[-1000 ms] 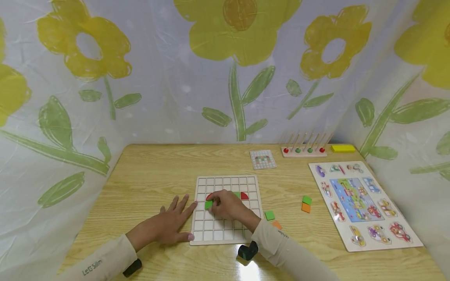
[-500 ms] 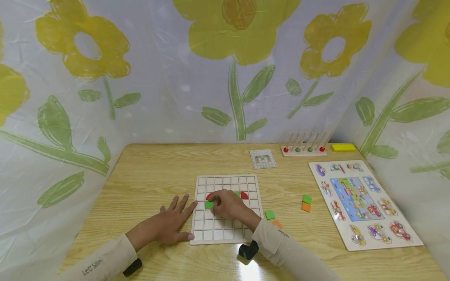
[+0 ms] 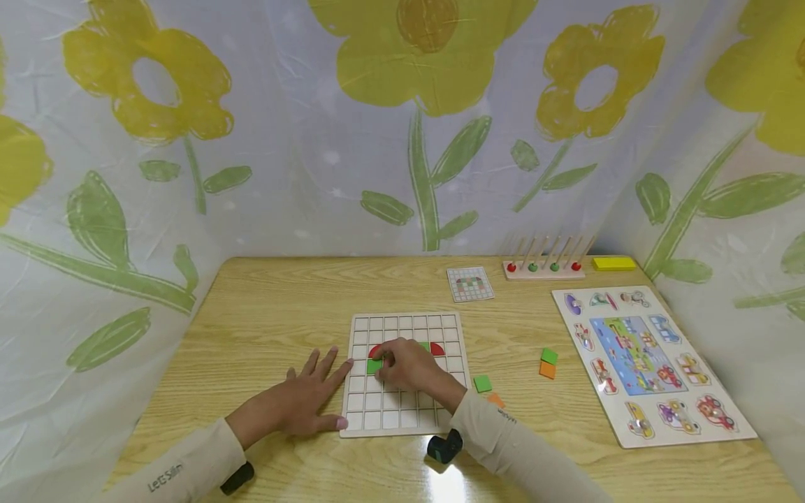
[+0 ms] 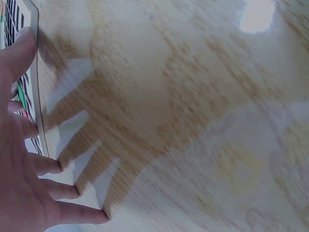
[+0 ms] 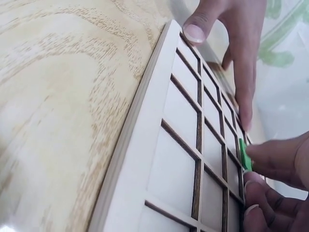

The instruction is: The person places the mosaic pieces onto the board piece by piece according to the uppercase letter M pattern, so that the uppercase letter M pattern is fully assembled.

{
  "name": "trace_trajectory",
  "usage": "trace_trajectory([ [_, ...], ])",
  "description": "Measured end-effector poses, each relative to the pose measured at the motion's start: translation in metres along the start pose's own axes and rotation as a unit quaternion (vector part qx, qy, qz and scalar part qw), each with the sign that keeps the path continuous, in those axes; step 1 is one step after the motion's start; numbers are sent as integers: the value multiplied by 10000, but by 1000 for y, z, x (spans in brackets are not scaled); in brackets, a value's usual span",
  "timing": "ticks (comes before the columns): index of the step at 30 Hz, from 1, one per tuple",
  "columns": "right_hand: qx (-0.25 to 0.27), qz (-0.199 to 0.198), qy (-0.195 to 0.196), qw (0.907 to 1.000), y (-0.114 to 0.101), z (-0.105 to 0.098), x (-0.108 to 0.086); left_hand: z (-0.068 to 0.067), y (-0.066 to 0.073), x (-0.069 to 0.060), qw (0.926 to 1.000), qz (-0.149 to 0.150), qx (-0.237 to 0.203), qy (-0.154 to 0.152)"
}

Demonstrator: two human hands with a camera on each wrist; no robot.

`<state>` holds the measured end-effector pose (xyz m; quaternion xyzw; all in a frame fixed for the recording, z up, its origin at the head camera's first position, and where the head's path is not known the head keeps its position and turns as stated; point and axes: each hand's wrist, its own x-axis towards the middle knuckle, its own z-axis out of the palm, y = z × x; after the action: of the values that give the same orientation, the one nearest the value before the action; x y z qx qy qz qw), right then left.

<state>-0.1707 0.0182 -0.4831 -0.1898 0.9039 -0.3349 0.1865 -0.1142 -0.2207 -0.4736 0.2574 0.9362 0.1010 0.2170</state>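
Note:
A pale wooden grid board (image 3: 390, 420) lies on the table with a few colored tiles in its cells. My left hand (image 3: 308, 397) is spread flat, its thumb and index finger at the board's left edge. My right hand (image 3: 409, 367) is over the board's upper middle, fingers bent. In the right wrist view its fingertips pinch a slightly raised green square tile (image 5: 245, 154). One red quarter-round tile (image 3: 437, 350) shows right of the hand, another red quarter-round tile (image 3: 374, 351) left of it. Part of the tile row is hidden under this hand.
Loose on the right lie a green tile (image 3: 482, 383) and an orange tile (image 3: 495, 400), with another green tile (image 3: 549, 355) and orange tile (image 3: 547, 370) farther off. A pattern card (image 3: 470, 284), peg stand (image 3: 544, 270), yellow block (image 3: 613, 264) and picture puzzle (image 3: 604, 412) sit beyond.

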Motion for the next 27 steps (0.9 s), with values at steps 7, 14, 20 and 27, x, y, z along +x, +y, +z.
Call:
trace_trajectory([
  [7,435,-387,-88,9983,6,-8,-3,-1,0,0,10000,-25,-27,-32],
  [14,638,-637,-15,9959,23,-23,-9,-2,1,1,9999,-62,-54,-93],
  [20,774,-1054,100,9914,44,-37,-16,-2,2,1,9999,-96,-18,-93],
  [27,876,-1071,-34,9904,65,-57,-30,-1,2,0,10000,-52,-33,-42],
])
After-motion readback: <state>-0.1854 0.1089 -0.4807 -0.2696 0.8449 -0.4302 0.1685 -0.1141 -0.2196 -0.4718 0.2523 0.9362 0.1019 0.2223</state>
